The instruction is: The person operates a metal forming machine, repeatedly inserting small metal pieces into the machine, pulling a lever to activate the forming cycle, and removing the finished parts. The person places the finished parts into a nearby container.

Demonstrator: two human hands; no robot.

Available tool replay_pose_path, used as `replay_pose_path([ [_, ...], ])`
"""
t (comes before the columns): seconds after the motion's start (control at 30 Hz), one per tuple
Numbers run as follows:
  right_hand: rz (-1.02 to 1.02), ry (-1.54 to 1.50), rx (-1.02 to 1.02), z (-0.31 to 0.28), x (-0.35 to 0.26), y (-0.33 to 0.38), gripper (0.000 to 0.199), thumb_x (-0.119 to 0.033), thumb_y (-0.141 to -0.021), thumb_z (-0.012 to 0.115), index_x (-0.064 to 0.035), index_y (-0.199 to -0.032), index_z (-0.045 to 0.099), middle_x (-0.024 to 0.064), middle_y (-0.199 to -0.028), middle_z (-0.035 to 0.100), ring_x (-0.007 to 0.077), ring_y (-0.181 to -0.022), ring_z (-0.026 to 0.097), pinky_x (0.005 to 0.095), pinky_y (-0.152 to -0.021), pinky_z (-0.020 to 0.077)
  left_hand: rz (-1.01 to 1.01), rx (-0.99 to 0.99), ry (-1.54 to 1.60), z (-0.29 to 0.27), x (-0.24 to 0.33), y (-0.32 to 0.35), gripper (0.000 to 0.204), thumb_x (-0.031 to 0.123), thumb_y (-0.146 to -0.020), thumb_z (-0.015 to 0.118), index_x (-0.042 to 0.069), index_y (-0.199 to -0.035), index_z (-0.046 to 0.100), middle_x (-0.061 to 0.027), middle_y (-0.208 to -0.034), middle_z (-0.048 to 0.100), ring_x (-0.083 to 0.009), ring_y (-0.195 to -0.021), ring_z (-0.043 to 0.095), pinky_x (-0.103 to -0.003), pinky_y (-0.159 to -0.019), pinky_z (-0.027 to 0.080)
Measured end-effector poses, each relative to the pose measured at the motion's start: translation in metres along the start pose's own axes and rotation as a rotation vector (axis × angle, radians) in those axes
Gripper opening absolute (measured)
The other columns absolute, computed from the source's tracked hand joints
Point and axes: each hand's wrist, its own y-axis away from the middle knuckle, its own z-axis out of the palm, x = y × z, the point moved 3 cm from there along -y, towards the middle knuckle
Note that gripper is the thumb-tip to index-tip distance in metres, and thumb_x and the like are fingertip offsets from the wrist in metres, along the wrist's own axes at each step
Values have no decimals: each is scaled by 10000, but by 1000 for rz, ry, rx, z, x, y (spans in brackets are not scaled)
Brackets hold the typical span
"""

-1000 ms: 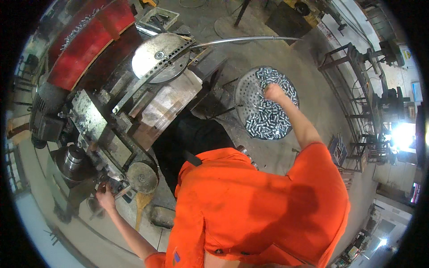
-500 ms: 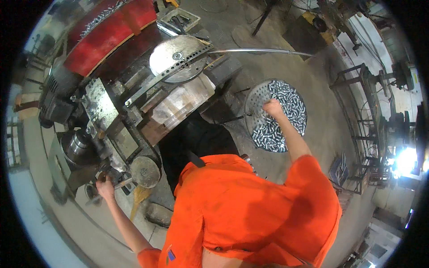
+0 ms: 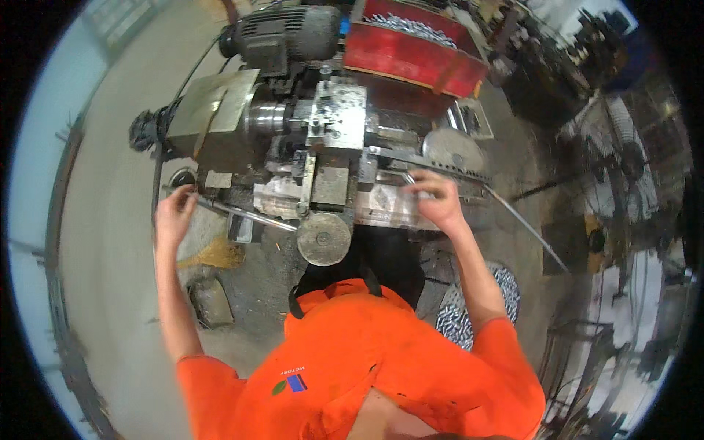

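My left hand (image 3: 173,213) is closed at the outer end of a metal lever (image 3: 257,216), which slants down to a round metal disc (image 3: 324,239) at the front of a small lathe. Over the front right of the lathe, my right hand (image 3: 440,199) pinches a small shiny metal cylinder (image 3: 408,177), partly covered by the fingers. Left of the plate-topped tool slide (image 3: 343,117) sits the round steel chuck (image 3: 268,117). A flat bar with a row of holes (image 3: 429,160) runs right from the slide, past another round plate (image 3: 452,149).
Many small metal cylinders fill a round basin (image 3: 506,290) beside my right forearm. A red bin (image 3: 411,55) of metal pieces and a motor (image 3: 290,35) stand behind the lathe. A long thin rod (image 3: 528,227) juts out to the right. A straw-coloured brush (image 3: 216,253) lies at lower left.
My right hand has moved from the basin to above the lathe, now with a small cylinder between its fingers. My left hand stays at the lever. The view has turned toward the lathe.
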Motion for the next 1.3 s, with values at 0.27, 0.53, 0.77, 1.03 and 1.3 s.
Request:
replay_pose_path([
  [0.27, -567, 629, -336, 133, -84, -189, 228, -136, -527, 613, -21, -715, 671, 208, -948, 619, 368, -900, 587, 375, -784, 484, -379, 15, -465, -86, -68, 112, 334, 285, -826, 587, 66, -1076, 617, -139, -794, 653, -266, -675, 625, -362, -641, 483],
  [0.53, -166, 566, -474, 182, -59, -227, 247, -136, -561, 600, 47, -721, 637, 267, -784, 609, 388, -798, 617, 382, -739, 506, -600, 183, -134, -47, -106, 170, 435, 234, -799, 633, 39, -1168, 508, -171, -745, 618, -308, -698, 619, -398, -634, 470],
  [0.77, -544, 473, -366, 188, -34, -240, 90, -108, -546, 567, -44, -514, 513, 148, -529, 489, 313, -507, 524, 378, -483, 414, -527, 145, -268, -39, -127, 153, 354, 264, -781, 655, 5, -982, 520, -161, -680, 560, -320, -632, 561, -394, -583, 447],
  [1.03, -667, 635, -574, 179, -43, -236, 240, -183, -550, 597, 43, -630, 591, 236, -606, 550, 378, -592, 576, 406, -573, 469, -616, 33, -816, -88, -180, 137, 142, 130, -774, 565, 32, -877, 555, -181, -724, 620, -343, -702, 619, -430, -620, 492],
  [1.3, -134, 406, -390, 163, -70, -223, 232, -175, -561, 578, 23, -674, 619, 199, -735, 564, 283, -698, 581, 355, -652, 453, -522, 39, -964, -120, -254, 98, 184, 68, -734, 537, 65, -910, 589, -157, -757, 639, -334, -732, 630, -434, -640, 501],
])
